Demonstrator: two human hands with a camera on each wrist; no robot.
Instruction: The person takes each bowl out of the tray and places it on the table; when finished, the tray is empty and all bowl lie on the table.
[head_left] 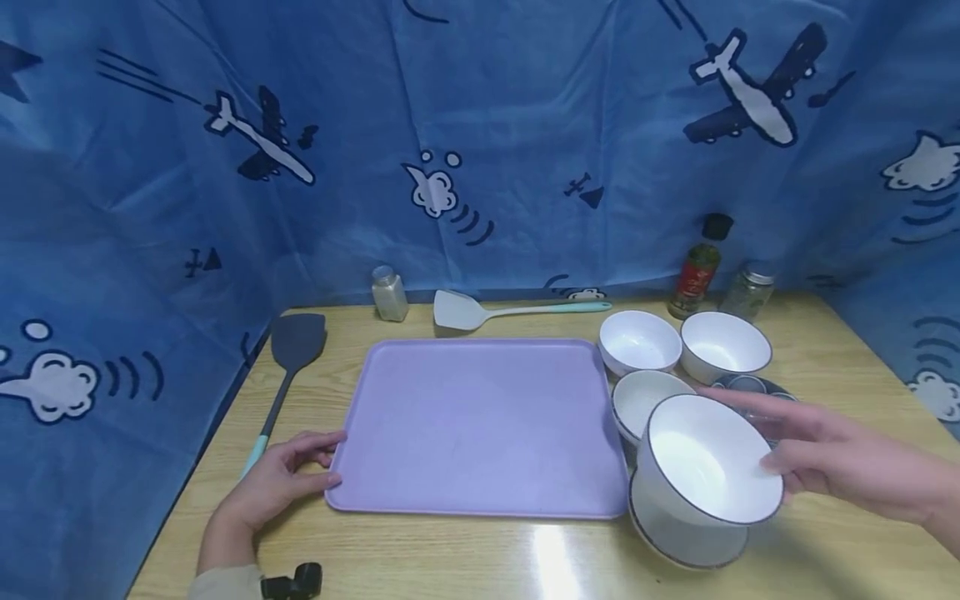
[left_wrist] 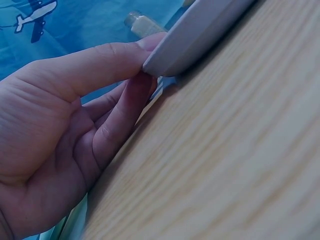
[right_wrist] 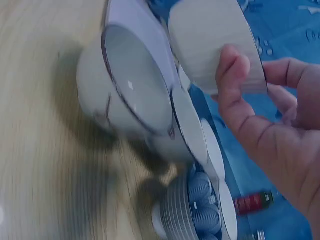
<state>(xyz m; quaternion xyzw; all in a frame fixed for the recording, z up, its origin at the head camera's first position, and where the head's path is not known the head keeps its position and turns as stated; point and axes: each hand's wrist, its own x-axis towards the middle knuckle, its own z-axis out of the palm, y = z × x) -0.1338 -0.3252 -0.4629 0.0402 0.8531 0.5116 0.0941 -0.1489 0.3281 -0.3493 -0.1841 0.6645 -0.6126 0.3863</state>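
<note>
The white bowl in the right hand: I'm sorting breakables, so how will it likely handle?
The white bowl looks like glazed ceramic, so probably rigid, fairly heavy for its size and breakable if dropped. Its glossy surface may be slippery where the right hand grips its rim. It hangs tilted over another bowl, so knocking them together could chip them.

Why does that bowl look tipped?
The right hand holds a white bowl tilted in the air above another bowl. Nothing is spilled or broken; the tray lies flat, with the left hand at its corner.
</note>
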